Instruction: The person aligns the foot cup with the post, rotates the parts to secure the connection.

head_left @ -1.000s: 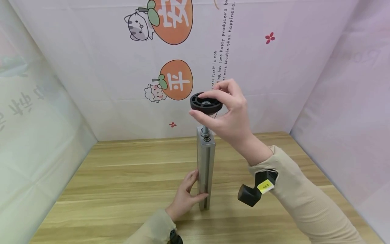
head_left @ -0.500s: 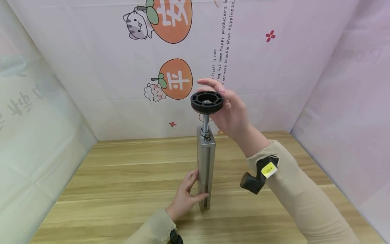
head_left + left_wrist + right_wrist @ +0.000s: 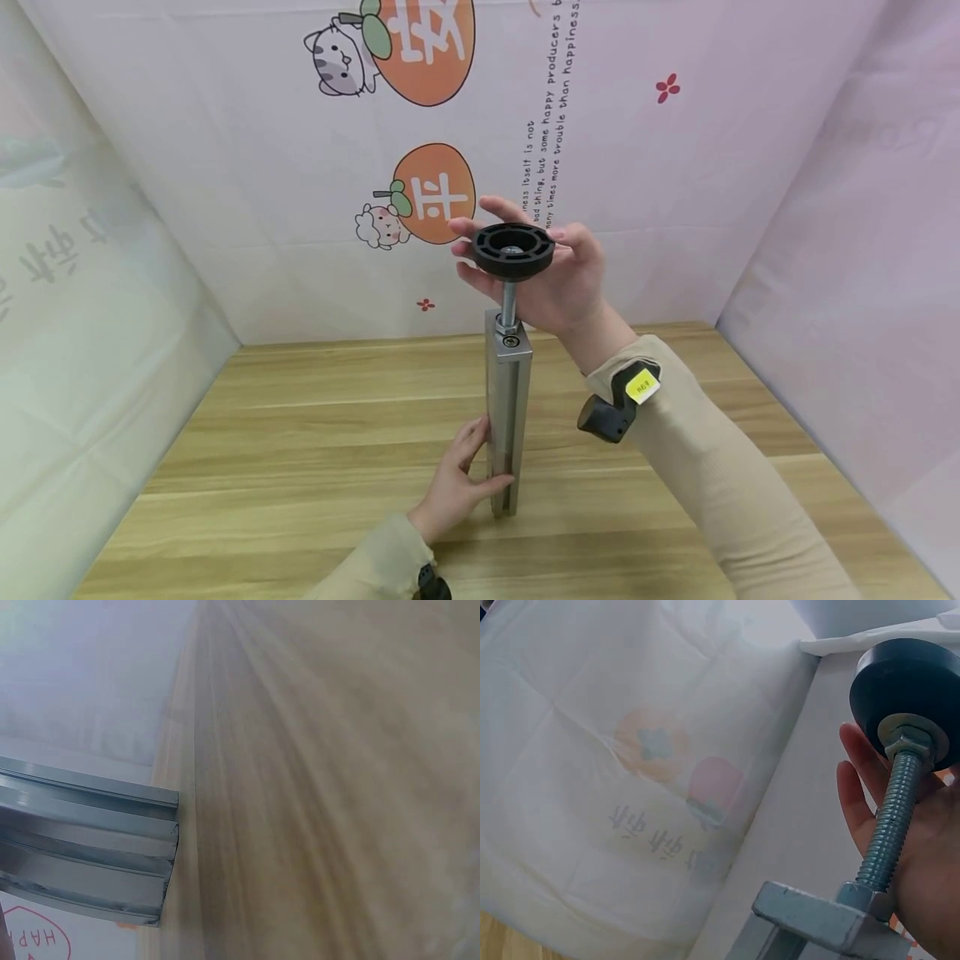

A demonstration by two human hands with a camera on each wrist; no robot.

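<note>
An aluminium profile (image 3: 510, 417) stands upright on the wooden table, its grooved end at the tabletop in the left wrist view. My left hand (image 3: 453, 483) grips it low down, thumb on the near face and fingers on the left side. Out of its end plate (image 3: 817, 919) rises the threaded rod (image 3: 891, 821) of a levelling foot, with a hex nut (image 3: 507, 327) at the plate. The round black pad (image 3: 513, 262) of the foot faces up. Around its far side my right hand (image 3: 562, 287) is spread, fingers loosely bent, thumb at the right rim.
White printed cloth walls (image 3: 285, 275) enclose the wooden table (image 3: 315, 467) at the back and both sides. A black wrist camera (image 3: 611, 417) sticks out from the right sleeve (image 3: 712, 450).
My right hand has let go of the pad's top, swung behind it and spread its fingers along the far side. The left hand and the profile have stayed in place.
</note>
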